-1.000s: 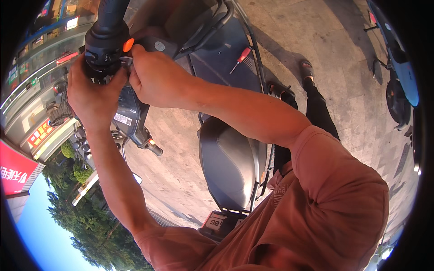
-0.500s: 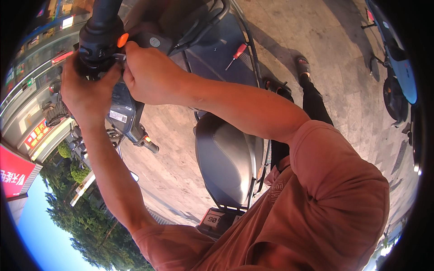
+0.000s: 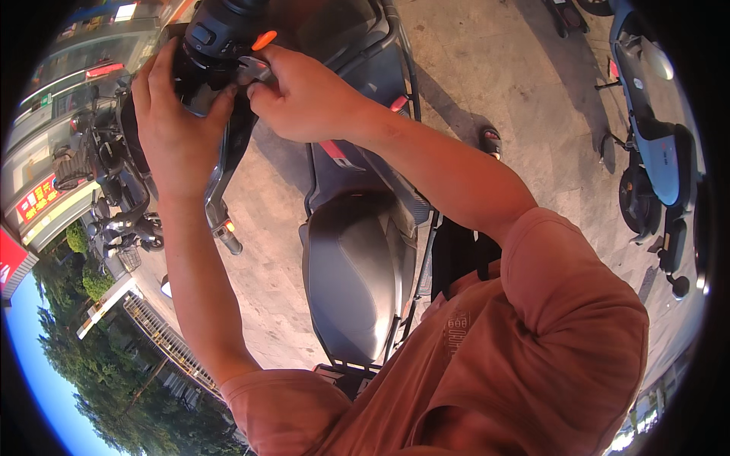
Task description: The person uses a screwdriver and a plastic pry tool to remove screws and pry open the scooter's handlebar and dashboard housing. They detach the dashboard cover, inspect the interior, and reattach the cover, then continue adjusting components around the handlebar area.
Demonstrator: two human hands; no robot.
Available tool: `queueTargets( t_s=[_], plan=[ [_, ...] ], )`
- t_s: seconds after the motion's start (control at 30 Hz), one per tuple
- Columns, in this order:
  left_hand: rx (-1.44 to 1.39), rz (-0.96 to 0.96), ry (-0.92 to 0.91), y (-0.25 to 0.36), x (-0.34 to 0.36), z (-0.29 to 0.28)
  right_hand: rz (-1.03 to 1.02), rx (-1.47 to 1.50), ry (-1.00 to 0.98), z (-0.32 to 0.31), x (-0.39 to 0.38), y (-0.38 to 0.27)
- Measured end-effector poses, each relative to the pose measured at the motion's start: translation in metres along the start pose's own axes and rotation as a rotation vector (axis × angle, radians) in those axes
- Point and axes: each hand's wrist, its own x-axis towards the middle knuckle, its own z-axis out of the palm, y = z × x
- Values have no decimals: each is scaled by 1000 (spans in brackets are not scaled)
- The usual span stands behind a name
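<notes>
At the upper left, the black handlebar switch housing [image 3: 220,34] of a scooter carries an orange button [image 3: 264,39]. My left hand [image 3: 179,125] is closed around the black part beneath the housing, fingers on its left side and thumb on its right. Between the thumb and fingers of my right hand [image 3: 308,95] is a short silver metal piece [image 3: 257,70], set against the housing's underside. Whether it is a tool or a lever, I cannot tell. Below my right wrist, a red and grey object [image 3: 334,153] lies on the scooter. Part of a red-handled screwdriver [image 3: 399,103] shows beyond my forearm.
The scooter's dark seat [image 3: 353,281] lies below my arms, with its other handlebar grip [image 3: 230,242] to the left. A blue and black scooter [image 3: 658,159] stands at the right on the paved ground [image 3: 456,68]. Several parked two-wheelers [image 3: 114,167] line the left.
The view has shifted, and the housing with both hands now appears farther right. More of the silver piece shows at my right hand. The red and grey object has come into sight, while my forearm covers most of the screwdriver.
</notes>
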Motion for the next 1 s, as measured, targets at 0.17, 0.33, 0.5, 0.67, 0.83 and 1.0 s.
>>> queueTargets(
  t_s=[0.17, 0.33, 0.5, 0.67, 0.83, 1.0],
  plan=[
    [-39, -151, 173, 14, -47, 2, 122, 144, -124, -14, -7, 2],
    [-583, -509, 331, 48, -102, 28, 88, 113, -230, -24, -9, 26],
    [-1052, -919, 287, 89, -157, 71, 108, 370, -38, -71, -17, 90],
    [-1392, -1273, 210, 162, -234, 150, 360, -69, 127, -130, -64, 223],
    [-1535, -1569, -132, 259, -331, 237, 458, -845, -236, -182, -124, 356],
    [-1584, -1867, -109, 316, -368, 288, 625, -1178, -594, -207, -123, 439]
  ],
)
